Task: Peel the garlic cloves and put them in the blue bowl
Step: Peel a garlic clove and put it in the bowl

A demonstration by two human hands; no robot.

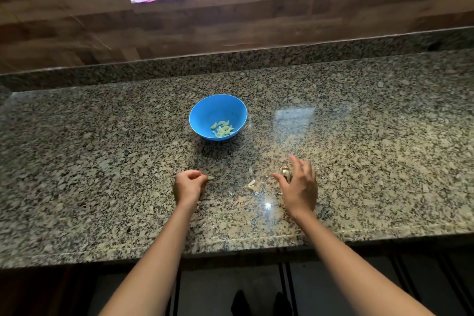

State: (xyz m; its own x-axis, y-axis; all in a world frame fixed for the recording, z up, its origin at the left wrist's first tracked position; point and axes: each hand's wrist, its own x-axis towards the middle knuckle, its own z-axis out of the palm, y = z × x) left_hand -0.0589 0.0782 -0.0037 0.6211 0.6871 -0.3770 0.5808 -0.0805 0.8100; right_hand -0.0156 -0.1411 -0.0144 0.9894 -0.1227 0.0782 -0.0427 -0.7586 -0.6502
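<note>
While curled, left hand (188,185) around clove (210,177).

Your speckled granite bench (102,161) carries 1 blue bowl (213,108) near its middle and, nearer you to the right, loose garlic skins (252,183) beside some unpeeled garlic (285,172).

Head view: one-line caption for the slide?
Left hand pinches a clove, open right hand hovers over unpeeled garlic; peeled cloves sit in the blue bowl.
</note>
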